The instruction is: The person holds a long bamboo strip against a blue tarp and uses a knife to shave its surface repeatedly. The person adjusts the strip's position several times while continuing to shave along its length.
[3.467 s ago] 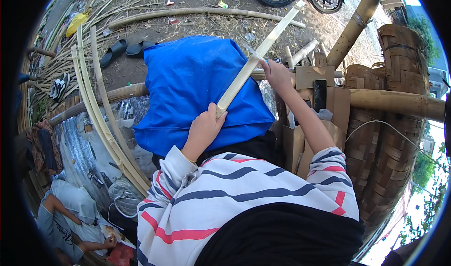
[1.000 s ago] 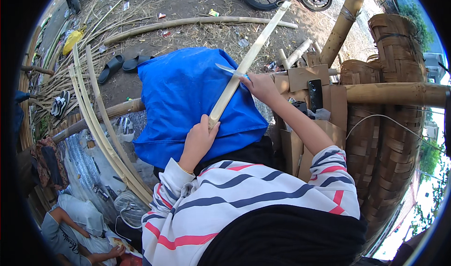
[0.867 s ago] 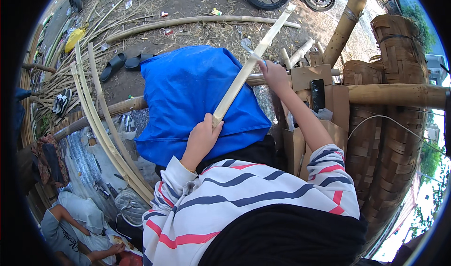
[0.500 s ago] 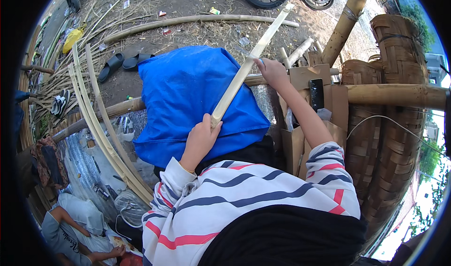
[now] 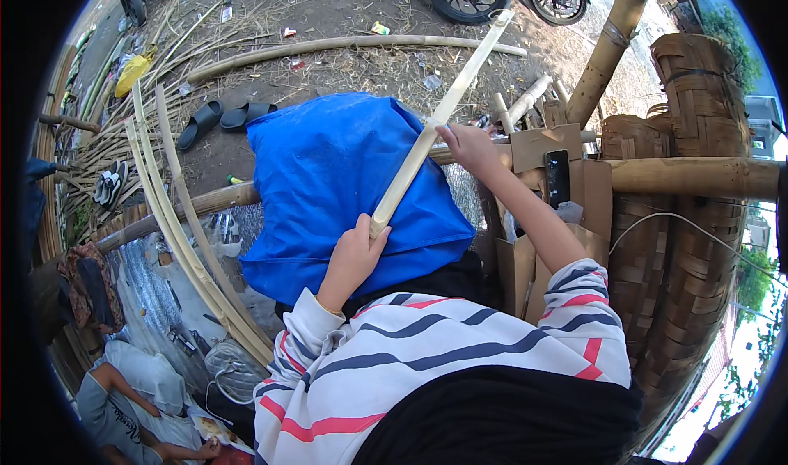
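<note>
A long pale split bamboo strip (image 5: 404, 178) slants up and away to the right over the blue cloth (image 5: 328, 169) on my lap. My left hand (image 5: 353, 258) is closed round its near end, with the thumb along the side. Near the strip's middle, my right hand (image 5: 469, 148) is closed and touches its right edge. A small pale curl or raised bit shows on the strip by the right fingertips. Whatever else those fingers hold is hidden. The strip's far end reaches toward the motorbike wheels.
Several long bamboo strips (image 5: 176, 223) lean at my left, near a seated person (image 5: 135, 407). A cardboard box (image 5: 591, 186) with a phone (image 5: 557, 178) stands at my right, before rolled woven bamboo (image 5: 698, 219). A bamboo rail (image 5: 689, 175) runs there. Dark sandals (image 5: 201, 124) lie ahead.
My right hand has slid slightly down the strip toward my left hand, which still holds the near end. The whole view has shifted a little.
</note>
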Demonstrator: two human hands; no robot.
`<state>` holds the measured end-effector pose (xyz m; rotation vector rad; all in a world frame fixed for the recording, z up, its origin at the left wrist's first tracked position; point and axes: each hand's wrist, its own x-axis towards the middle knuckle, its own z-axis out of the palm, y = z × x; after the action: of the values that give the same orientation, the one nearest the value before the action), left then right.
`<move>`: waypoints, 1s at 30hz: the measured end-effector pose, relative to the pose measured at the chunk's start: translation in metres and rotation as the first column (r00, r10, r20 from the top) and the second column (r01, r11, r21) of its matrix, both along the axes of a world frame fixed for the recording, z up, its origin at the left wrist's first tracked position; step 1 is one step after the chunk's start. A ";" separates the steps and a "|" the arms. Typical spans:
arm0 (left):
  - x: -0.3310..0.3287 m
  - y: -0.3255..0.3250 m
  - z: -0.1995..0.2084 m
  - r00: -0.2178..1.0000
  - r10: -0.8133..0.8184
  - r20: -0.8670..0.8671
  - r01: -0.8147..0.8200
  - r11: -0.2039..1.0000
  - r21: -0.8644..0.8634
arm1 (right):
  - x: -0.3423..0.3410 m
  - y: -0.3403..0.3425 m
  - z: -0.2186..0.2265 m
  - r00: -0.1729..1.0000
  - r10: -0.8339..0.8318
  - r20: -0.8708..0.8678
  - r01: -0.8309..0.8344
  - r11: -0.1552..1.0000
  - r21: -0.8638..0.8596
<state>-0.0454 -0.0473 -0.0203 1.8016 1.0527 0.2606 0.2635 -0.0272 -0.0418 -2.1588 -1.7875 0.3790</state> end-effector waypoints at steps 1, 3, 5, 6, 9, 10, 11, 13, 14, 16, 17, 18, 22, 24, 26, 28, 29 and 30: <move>0.000 0.000 0.001 1.000 -0.001 -0.006 0.000 1.000 -0.006 | -0.006 -0.002 0.000 0.998 0.069 0.006 -0.069 0.997 -0.020; 0.002 0.002 0.004 0.999 -0.027 -0.018 0.027 1.000 0.010 | 0.020 0.000 -0.007 0.996 0.010 0.090 -0.006 0.999 -0.040; 0.004 0.003 0.005 0.999 -0.052 -0.016 0.052 0.999 0.002 | 0.054 0.013 -0.014 0.977 -0.205 0.051 0.205 0.979 -0.001; 0.005 0.004 0.006 0.999 -0.045 -0.020 0.045 0.999 -0.012 | 0.053 0.016 -0.002 0.972 -0.151 0.182 0.161 0.986 -0.043; 0.005 0.007 0.008 0.999 -0.036 -0.012 0.036 0.998 -0.053 | 0.035 0.014 -0.015 0.986 -0.145 0.083 0.144 0.989 0.025; 0.003 0.007 0.005 1.000 -0.021 0.001 0.021 0.998 -0.064 | 0.017 0.012 -0.004 0.998 -0.038 0.041 0.038 0.999 0.007; 0.002 0.007 0.003 1.000 -0.005 0.014 0.006 0.997 -0.075 | 0.011 0.006 -0.006 0.999 0.015 0.037 -0.016 1.000 0.011; 0.003 0.009 0.004 1.000 -0.019 0.007 0.020 0.996 -0.090 | 0.005 -0.001 -0.009 0.994 0.108 0.034 -0.108 0.994 0.015; 0.004 0.010 0.006 1.000 -0.028 0.001 0.028 0.995 -0.099 | 0.013 0.001 -0.006 0.980 0.173 0.095 -0.175 0.984 0.018; 0.004 0.009 0.007 0.999 -0.046 0.008 0.047 0.994 -0.104 | 0.044 0.018 -0.021 0.993 -0.098 0.064 0.092 0.992 0.086; 0.004 0.008 0.006 0.999 -0.040 0.014 0.042 0.993 -0.113 | 0.057 0.026 -0.028 0.972 -0.230 0.043 0.224 0.968 0.115; 0.004 0.011 0.006 0.999 -0.036 0.022 0.038 0.992 -0.123 | 0.059 0.031 -0.023 0.981 -0.183 0.069 0.174 0.977 0.127; -0.001 0.014 0.004 1.000 -0.006 0.026 0.011 0.978 -0.210 | 0.029 0.028 -0.016 0.995 -0.051 -0.087 0.060 0.992 0.108; 0.002 0.013 0.004 1.000 0.004 0.026 0.002 0.974 -0.228 | 0.017 0.012 -0.015 0.992 0.077 -0.103 -0.061 0.988 0.145; 0.006 0.013 0.007 1.000 -0.009 0.011 0.011 0.978 -0.211 | 0.027 0.008 -0.016 0.987 0.163 0.005 -0.163 0.984 0.068; 0.009 0.014 0.009 1.000 -0.012 -0.008 0.010 0.977 -0.214 | 0.053 0.019 -0.020 0.998 0.009 0.058 -0.011 0.999 0.047; 0.011 0.016 0.008 0.999 -0.024 -0.022 0.018 0.973 -0.231 | 0.062 0.020 -0.021 0.998 -0.027 0.059 0.023 0.997 0.070; 0.011 0.014 0.005 1.000 -0.001 -0.015 -0.003 0.967 -0.253 | 0.056 0.025 -0.024 0.998 -0.055 0.013 0.054 0.996 0.073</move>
<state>-0.0340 -0.0331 -0.0155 1.5746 1.0478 0.1073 0.3192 -0.0019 -0.0659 -2.1603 -1.7184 0.2811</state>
